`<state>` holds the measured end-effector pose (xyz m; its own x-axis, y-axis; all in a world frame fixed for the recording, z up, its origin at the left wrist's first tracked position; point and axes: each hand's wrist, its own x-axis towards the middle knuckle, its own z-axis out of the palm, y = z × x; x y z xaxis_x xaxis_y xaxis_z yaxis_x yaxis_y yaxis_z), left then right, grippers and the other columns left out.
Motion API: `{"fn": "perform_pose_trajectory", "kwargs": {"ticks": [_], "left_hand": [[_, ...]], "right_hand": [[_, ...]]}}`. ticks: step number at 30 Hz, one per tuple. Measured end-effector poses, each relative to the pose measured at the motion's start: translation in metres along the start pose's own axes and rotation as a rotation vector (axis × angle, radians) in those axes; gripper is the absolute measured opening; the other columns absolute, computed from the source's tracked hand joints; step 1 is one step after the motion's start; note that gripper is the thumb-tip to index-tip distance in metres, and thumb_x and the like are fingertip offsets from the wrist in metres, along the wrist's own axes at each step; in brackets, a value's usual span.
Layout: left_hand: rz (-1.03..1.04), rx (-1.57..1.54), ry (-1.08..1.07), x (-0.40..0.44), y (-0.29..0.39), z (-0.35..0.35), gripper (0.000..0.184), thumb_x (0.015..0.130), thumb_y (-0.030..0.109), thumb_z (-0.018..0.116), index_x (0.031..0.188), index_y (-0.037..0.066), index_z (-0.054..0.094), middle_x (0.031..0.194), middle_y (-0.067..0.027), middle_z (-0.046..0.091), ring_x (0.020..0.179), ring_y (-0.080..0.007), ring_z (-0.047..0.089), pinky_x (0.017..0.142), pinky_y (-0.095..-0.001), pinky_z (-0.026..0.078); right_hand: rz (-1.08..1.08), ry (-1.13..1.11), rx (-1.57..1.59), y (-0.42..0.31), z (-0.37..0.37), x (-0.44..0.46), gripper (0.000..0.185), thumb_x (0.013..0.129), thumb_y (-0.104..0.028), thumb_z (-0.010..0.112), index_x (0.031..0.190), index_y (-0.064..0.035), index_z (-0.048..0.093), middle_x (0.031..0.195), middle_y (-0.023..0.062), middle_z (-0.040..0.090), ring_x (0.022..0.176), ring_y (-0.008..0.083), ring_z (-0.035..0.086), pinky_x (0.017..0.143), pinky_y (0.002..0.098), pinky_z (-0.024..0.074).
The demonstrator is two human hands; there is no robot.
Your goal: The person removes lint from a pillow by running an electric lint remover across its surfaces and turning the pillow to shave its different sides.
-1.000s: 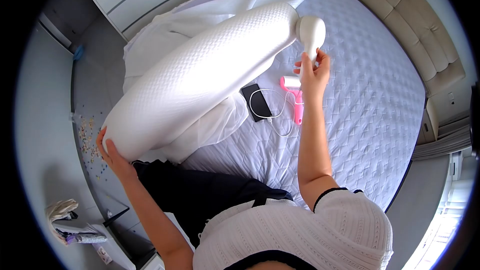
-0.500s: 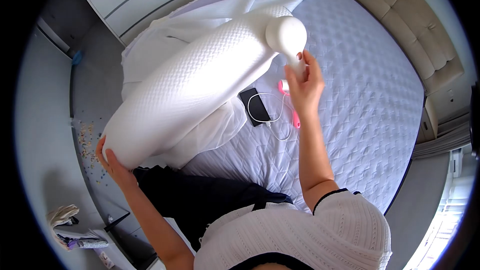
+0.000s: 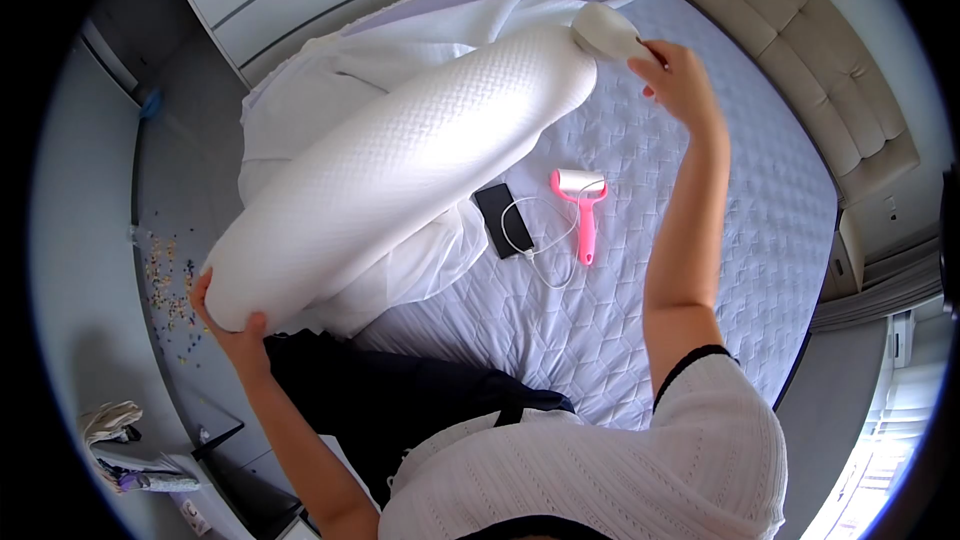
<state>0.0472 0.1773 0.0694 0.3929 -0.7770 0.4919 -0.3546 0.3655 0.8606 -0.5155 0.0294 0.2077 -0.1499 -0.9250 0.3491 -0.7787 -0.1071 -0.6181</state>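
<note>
A long white pillow with a woven-texture cover lies slanted in front of me, its near end raised at the left. My left hand grips that near end, with the thumb on the close side and the fingers partly hidden behind. My right hand is closed round the handle of a white, round-headed fabric shaver. The shaver's head is at the far right end of the pillow, apparently touching its edge.
On the grey quilted bed lie a pink lint roller, a black phone and a white cable. White bedding is bunched behind the pillow. A beige headboard stands at the right; small colourful bits litter the floor.
My right hand has moved away and to the right with the fabric shaver, its head tilting over toward the pillow's far end. The lint roller has come into full view.
</note>
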Motion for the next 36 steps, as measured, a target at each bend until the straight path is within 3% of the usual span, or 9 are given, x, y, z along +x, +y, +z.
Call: {"fn": "perform_pose_trajectory", "kwargs": {"ticks": [1,6,12,16,22,28,30,33,36], "left_hand": [[-0.005,0.004,-0.018,0.000,0.001,0.000,0.094,0.062,0.054,0.087,0.133,0.010,0.045,0.130,-0.0090,0.047,0.125,-0.0272,0.046,0.106,-0.0425,0.039],[-0.030,0.040,-0.045,0.000,-0.001,-0.005,0.090,0.061,0.046,0.089,0.130,0.010,0.045,0.125,-0.0078,0.047,0.121,-0.0251,0.047,0.105,-0.0407,0.039],[-0.064,0.067,-0.023,0.004,-0.001,-0.001,0.086,0.062,0.040,0.089,0.129,0.010,0.046,0.122,-0.0079,0.048,0.118,-0.0243,0.048,0.104,-0.0399,0.040],[-0.102,0.083,-0.002,0.007,-0.002,0.002,0.078,0.066,0.031,0.087,0.129,0.009,0.047,0.123,-0.0086,0.049,0.118,-0.0249,0.049,0.103,-0.0400,0.040],[-0.110,0.107,0.022,0.011,0.000,0.005,0.076,0.067,0.028,0.087,0.129,0.009,0.047,0.123,-0.0089,0.050,0.118,-0.0254,0.050,0.103,-0.0399,0.041],[-0.114,0.079,0.007,0.011,0.004,0.005,0.074,0.067,0.026,0.086,0.129,0.010,0.048,0.122,-0.0091,0.051,0.117,-0.0253,0.050,0.102,-0.0397,0.041],[-0.109,0.068,0.014,0.011,0.002,0.007,0.074,0.067,0.025,0.085,0.128,0.010,0.048,0.122,-0.0093,0.051,0.116,-0.0253,0.050,0.101,-0.0396,0.042],[-0.099,0.057,0.027,0.011,0.005,0.008,0.072,0.067,0.024,0.084,0.128,0.010,0.048,0.122,-0.0097,0.051,0.116,-0.0251,0.051,0.101,-0.0393,0.042],[-0.095,0.058,0.034,0.012,0.006,0.009,0.071,0.067,0.022,0.084,0.127,0.010,0.048,0.122,-0.0100,0.052,0.115,-0.0248,0.051,0.100,-0.0391,0.042]], "right_hand": [[0.000,0.002,0.000,-0.006,-0.006,0.010,0.037,0.083,-0.024,0.066,0.108,0.0022,0.071,0.069,0.0095,0.065,0.058,0.0159,0.062,0.059,0.0320,0.0498],[-0.027,-0.340,-0.276,-0.035,-0.024,0.061,0.034,0.079,-0.030,0.065,0.093,0.0006,0.072,0.066,0.0065,0.062,0.057,0.0155,0.061,0.051,0.0308,0.0469],[-0.012,-0.473,-0.368,-0.050,-0.023,0.087,0.029,0.077,-0.029,0.064,0.086,-0.0022,0.071,0.065,0.0042,0.060,0.056,0.0151,0.060,0.048,0.0289,0.0451],[-0.027,-0.435,-0.360,-0.050,-0.026,0.077,0.030,0.077,-0.030,0.064,0.084,-0.0016,0.069,0.065,0.0050,0.061,0.056,0.0152,0.060,0.048,0.0293,0.0453],[-0.011,-0.334,-0.323,-0.031,-0.031,0.037,0.029,0.088,-0.026,0.061,0.097,0.0000,0.070,0.071,0.0039,0.063,0.058,0.0121,0.059,0.049,0.0285,0.0455],[0.018,-0.123,-0.127,-0.037,-0.019,0.003,0.037,0.081,-0.028,0.063,0.102,0.0016,0.072,0.076,0.0146,0.068,0.063,0.0233,0.066,0.063,0.0367,0.0527],[-0.063,-0.090,-0.296,-0.048,-0.009,0.005,0.040,0.081,-0.026,0.062,0.109,0.0014,0.071,0.092,0.0205,0.072,0.082,0.0338,0.069,0.076,0.0422,0.0542],[-0.263,-0.099,-0.305,-0.079,0.011,-0.003,0.039,0.084,-0.024,0.064,0.113,0.0020,0.068,0.089,0.0190,0.070,0.076,0.0292,0.067,0.073,0.0384,0.0524],[-0.486,-0.139,-0.246,-0.111,0.042,-0.016,0.037,0.083,-0.021,0.065,0.114,-0.0003,0.068,0.097,0.0228,0.070,0.087,0.0370,0.068,0.081,0.0428,0.0526]]}}
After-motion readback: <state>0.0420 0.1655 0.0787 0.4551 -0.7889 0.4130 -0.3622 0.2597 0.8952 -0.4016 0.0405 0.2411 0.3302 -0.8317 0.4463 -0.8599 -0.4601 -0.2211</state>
